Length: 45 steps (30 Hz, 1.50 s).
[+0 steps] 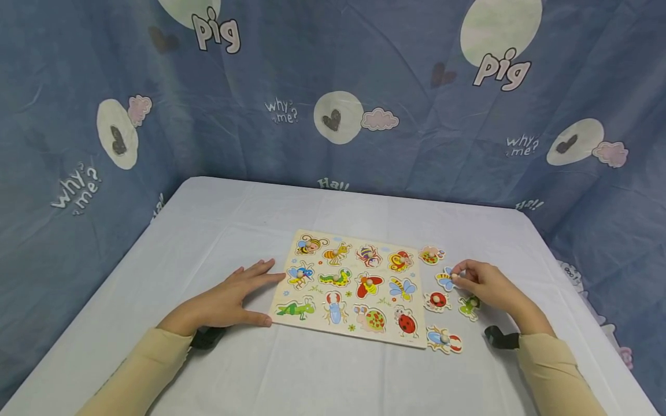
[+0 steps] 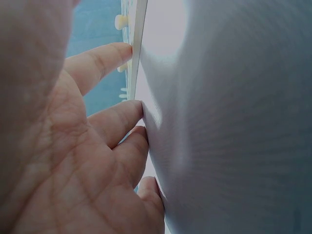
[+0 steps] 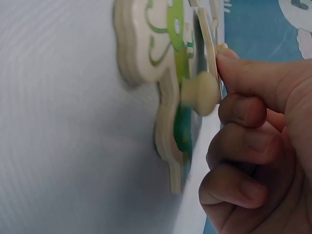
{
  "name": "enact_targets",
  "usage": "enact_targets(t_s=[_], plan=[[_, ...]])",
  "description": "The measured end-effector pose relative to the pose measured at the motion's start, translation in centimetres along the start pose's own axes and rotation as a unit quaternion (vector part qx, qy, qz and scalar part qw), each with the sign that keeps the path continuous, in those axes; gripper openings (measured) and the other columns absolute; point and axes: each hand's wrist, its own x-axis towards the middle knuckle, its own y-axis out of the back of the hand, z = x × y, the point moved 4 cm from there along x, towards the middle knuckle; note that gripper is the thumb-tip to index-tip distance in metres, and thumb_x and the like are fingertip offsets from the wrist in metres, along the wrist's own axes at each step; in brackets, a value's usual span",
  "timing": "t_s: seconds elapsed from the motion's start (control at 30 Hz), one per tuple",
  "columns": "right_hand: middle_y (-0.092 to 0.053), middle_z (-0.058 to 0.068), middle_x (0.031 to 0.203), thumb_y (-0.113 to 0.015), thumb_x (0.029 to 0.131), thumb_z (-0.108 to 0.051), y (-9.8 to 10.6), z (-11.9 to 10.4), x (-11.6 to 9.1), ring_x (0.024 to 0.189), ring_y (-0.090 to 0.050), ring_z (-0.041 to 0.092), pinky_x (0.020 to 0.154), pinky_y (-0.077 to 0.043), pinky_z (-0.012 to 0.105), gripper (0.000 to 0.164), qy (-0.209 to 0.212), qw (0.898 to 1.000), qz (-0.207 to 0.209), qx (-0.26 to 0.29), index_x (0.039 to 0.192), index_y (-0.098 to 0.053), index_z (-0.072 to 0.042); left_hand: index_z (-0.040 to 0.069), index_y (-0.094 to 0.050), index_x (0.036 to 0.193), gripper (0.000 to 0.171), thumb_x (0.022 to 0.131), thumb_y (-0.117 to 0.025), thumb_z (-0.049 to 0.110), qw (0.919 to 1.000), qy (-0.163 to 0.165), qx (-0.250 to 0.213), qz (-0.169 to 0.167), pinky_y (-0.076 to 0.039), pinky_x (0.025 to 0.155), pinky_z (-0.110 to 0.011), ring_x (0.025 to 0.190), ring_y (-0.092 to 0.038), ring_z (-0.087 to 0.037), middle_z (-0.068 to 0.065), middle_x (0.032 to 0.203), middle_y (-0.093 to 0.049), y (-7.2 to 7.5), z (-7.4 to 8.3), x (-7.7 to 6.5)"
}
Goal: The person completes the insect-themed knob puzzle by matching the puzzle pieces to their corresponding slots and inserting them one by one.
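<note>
A wooden peg puzzle board (image 1: 343, 334) with insect pictures lies on the table. My left hand (image 1: 229, 297) rests at its left side with fingers spread, index fingertip and thumb at the edge; in the left wrist view, the fingertips (image 2: 124, 51) meet the board's side. Right of the board, my right hand (image 1: 489, 289) pinches the knob of a blue-winged dragonfly piece (image 1: 444, 279). Close by lie a ladybug piece (image 1: 437, 300) and a green grasshopper-like piece (image 1: 469, 307), whose knob (image 3: 202, 92) stands near my curled fingers in the right wrist view.
A snail piece (image 1: 432, 255) lies by the board's upper right corner, and a stag beetle piece (image 1: 444, 340) by the lower right one. A white cloth (image 1: 333, 381) covers the table. Blue printed curtains (image 1: 260, 156) surround its back and sides.
</note>
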Motion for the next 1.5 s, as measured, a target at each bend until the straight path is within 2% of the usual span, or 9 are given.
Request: enact_targets(t_s=[0.3,0.7,0.9,1.2,1.5], plan=[[-0.051,-0.002,0.074,-0.067,0.108,-0.024,-0.49,-0.01,-0.13,0.063,-0.047,0.011,0.056,-0.039,0.026,0.029,-0.014,1.000,-0.008,-0.001,0.121,-0.067,0.001,0.025,-0.050,0.162,0.093,0.082,-0.089,0.054,1.0000,-0.002,0.000,-0.002,-0.011,0.128,-0.079,0.165,-0.019,-0.050,-0.019,0.178,-0.025,0.01,0.11,0.02],[-0.049,-0.003,0.074,-0.072,0.104,-0.024,-0.02,0.01,0.08,0.064,-0.044,0.008,0.055,-0.037,0.025,0.026,-0.017,1.000,0.022,0.004,0.114,-0.068,-0.001,0.024,-0.051,0.161,0.093,0.082,-0.090,0.054,1.0000,-0.001,-0.005,0.004,-0.010,0.129,-0.078,0.165,-0.018,-0.050,-0.019,0.178,-0.025,0.07,-0.07,0.02],[-0.048,-0.004,0.073,-0.073,0.104,-0.026,-0.13,0.09,0.21,0.064,-0.044,0.009,0.056,-0.037,0.025,0.026,-0.022,1.000,0.010,0.000,0.113,-0.068,-0.002,0.023,-0.052,0.161,0.093,0.081,-0.090,0.054,1.0000,0.000,-0.009,0.002,-0.009,0.129,-0.079,0.165,-0.018,-0.051,-0.020,0.178,-0.025,0.10,-0.08,0.02],[-0.045,-0.004,0.070,-0.073,0.103,-0.021,0.25,0.09,0.08,0.061,-0.041,0.009,0.056,-0.035,0.025,0.024,-0.004,1.000,-0.009,0.011,0.119,-0.072,-0.004,0.024,-0.051,0.161,0.093,0.081,-0.090,0.054,1.0000,0.001,-0.008,-0.001,-0.009,0.129,-0.078,0.165,-0.017,-0.050,-0.019,0.178,-0.025,0.12,-0.04,0.03],[-0.046,-0.002,0.074,-0.068,0.106,-0.020,-0.11,-0.06,-0.03,0.064,-0.043,0.010,0.058,-0.037,0.025,0.024,-0.001,1.000,-0.018,0.005,0.122,-0.069,-0.001,0.023,-0.050,0.162,0.094,0.082,-0.090,0.052,0.9999,0.003,-0.012,-0.007,-0.008,0.129,-0.078,0.166,-0.016,-0.050,-0.019,0.179,-0.023,-0.01,-0.01,0.02]])
